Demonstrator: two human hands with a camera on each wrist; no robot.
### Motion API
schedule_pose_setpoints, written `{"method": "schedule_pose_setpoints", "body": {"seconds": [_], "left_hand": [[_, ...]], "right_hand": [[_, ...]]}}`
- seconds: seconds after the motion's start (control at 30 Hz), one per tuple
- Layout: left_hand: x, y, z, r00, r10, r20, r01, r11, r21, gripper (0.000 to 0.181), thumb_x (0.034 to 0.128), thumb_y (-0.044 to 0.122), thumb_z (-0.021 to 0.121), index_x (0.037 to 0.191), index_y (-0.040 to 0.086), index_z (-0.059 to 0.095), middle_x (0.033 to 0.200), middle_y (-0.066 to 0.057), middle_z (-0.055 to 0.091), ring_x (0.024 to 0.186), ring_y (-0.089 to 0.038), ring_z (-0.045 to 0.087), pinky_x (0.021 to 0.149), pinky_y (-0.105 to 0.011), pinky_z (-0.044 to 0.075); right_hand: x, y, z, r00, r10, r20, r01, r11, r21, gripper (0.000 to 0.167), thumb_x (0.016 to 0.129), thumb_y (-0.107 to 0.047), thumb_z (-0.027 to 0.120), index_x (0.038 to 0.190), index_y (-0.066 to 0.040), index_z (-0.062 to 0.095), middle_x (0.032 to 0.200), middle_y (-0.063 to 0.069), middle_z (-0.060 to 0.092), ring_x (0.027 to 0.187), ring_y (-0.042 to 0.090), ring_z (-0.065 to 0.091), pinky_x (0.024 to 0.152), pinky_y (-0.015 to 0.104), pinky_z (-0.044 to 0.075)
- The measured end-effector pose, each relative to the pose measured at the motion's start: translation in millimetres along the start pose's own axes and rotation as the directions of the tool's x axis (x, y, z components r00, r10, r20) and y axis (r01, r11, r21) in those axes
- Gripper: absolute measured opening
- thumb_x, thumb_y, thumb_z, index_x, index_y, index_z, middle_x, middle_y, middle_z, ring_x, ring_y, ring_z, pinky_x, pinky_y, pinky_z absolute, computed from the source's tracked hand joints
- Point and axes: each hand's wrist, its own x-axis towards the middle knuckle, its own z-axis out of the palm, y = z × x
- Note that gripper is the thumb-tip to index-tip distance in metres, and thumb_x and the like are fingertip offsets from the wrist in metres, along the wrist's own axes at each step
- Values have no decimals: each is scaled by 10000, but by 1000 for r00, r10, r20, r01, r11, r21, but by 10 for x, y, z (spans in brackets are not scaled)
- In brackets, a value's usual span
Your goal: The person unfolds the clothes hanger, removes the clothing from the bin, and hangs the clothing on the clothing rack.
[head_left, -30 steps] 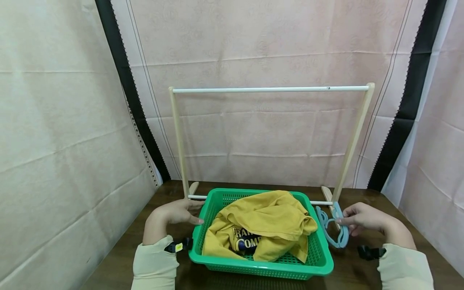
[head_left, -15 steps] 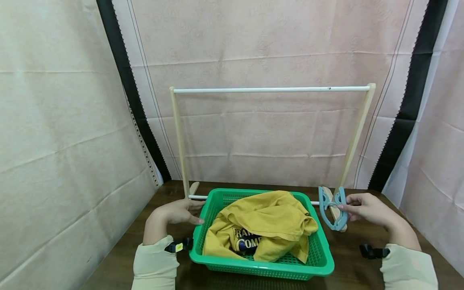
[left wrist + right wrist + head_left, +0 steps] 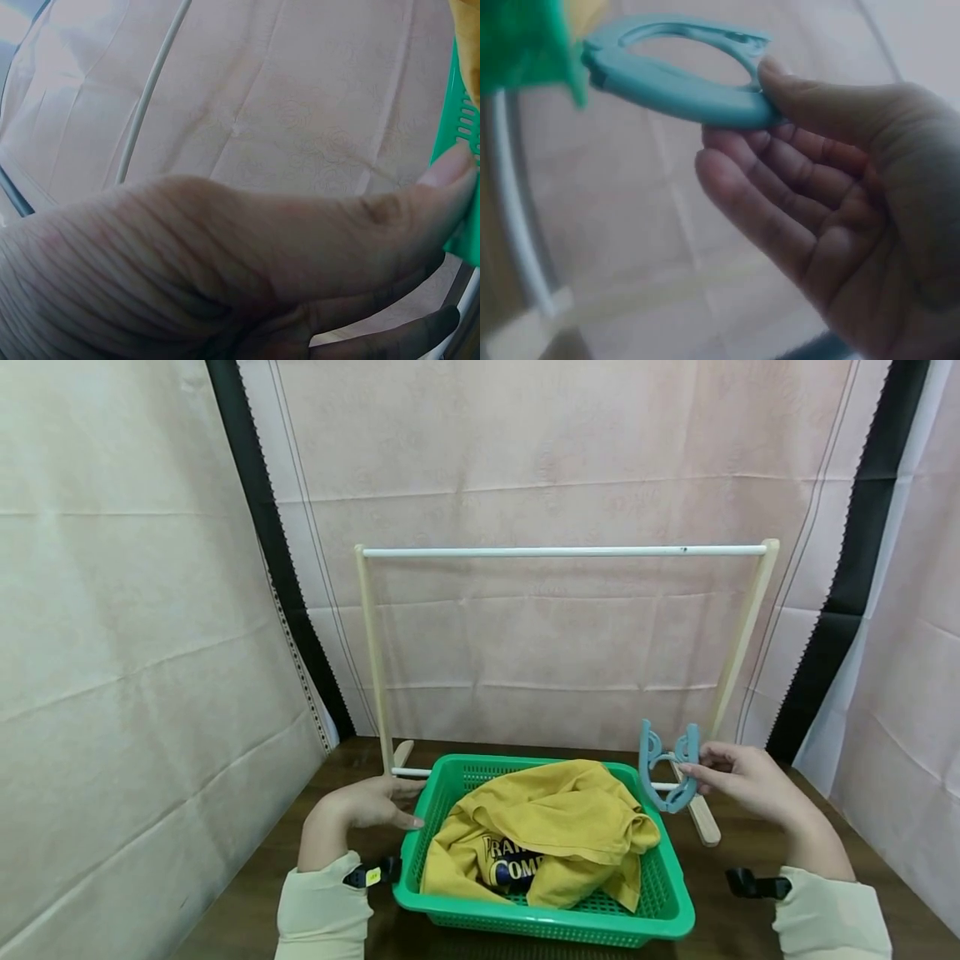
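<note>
My right hand (image 3: 738, 781) pinches a light-blue plastic folding hanger (image 3: 687, 783) by one arm, between thumb and fingers. The hanger is folded into a U shape and stands over the right rim of the green basket (image 3: 551, 927); whether it touches the rim I cannot tell. In the right wrist view, thumb and fingertips grip one end of the hanger (image 3: 682, 101). A crumpled yellow T-shirt (image 3: 555, 802) with dark lettering lies in the basket. My left hand (image 3: 367, 803) rests against the basket's left side, its thumb at the rim and fingers extended.
Behind the basket stands a rack with a white top bar (image 3: 562, 552), cream posts and a low crossbar. Its right foot (image 3: 705, 822) lies between the basket and my right hand. Pale cloth walls (image 3: 555, 443) surround the brown table (image 3: 247, 893).
My right hand has lifted the hanger off the table at the basket's right and carried it up, then left toward the rim. The left hand, basket and T-shirt stay put.
</note>
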Motion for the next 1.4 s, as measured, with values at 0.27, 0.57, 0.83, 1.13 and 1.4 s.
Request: {"method": "schedule_pose_setpoints", "body": {"seconds": [0.27, 0.57, 0.83, 1.13, 1.4], "left_hand": [[-107, 138, 7, 998, -14, -63, 24, 987, 158, 728, 894, 269, 782, 1512, 70, 453, 1525, -130, 462, 1395, -372, 422, 1087, -571, 374], [-485, 653, 73, 948, 236, -211, -154, 926, 343, 627, 960, 407, 683, 1507, 176, 481, 1561, -123, 409, 1411, -370, 400, 1074, -587, 383], [-312, 943, 283, 869, 441, -225, -360, 875, 322, 485, 987, 419, 642, 1429, 237, 560, 1325, 64, 638, 1190, -202, 623, 984, -507, 494], [-64, 1192, 504, 748, 599, -287, -517, 796, 313, 403, 999, 382, 634, 1360, 206, 604, 1169, 104, 691, 1019, -35, 645, 864, -332, 547], [32, 1352, 654, 652, 677, -342, -616, 736, 283, 360, 995, 352, 649, 1301, 162, 628, 1150, 55, 688, 984, -47, 660, 808, -264, 554]], "right_hand": [[142, -552, 157, 990, -133, -41, 136, 986, 92, 150, 977, -271, 691, 880, -160, 659, 715, -46, 679, 629, 106, 625, 549, 281, 499], [246, -946, 262, 984, -170, -46, 175, 972, 155, 178, 977, -289, 689, 867, -159, 636, 636, -51, 591, 575, 113, 545, 523, 275, 462], [279, -1018, 325, 979, -192, -60, 200, 961, 189, 99, 979, -254, 688, 949, -160, 678, 781, -90, 719, 743, 155, 702, 670, 302, 569], [275, -1204, 360, 967, -242, -75, 252, 945, 209, 89, 962, -238, 710, 913, -191, 651, 755, -76, 699, 695, 140, 670, 582, 288, 496], [297, -1333, 418, 964, -258, -60, 265, 930, 254, 95, 959, -252, 711, 910, -198, 649, 742, -46, 679, 652, 164, 624, 610, 290, 508]]}}
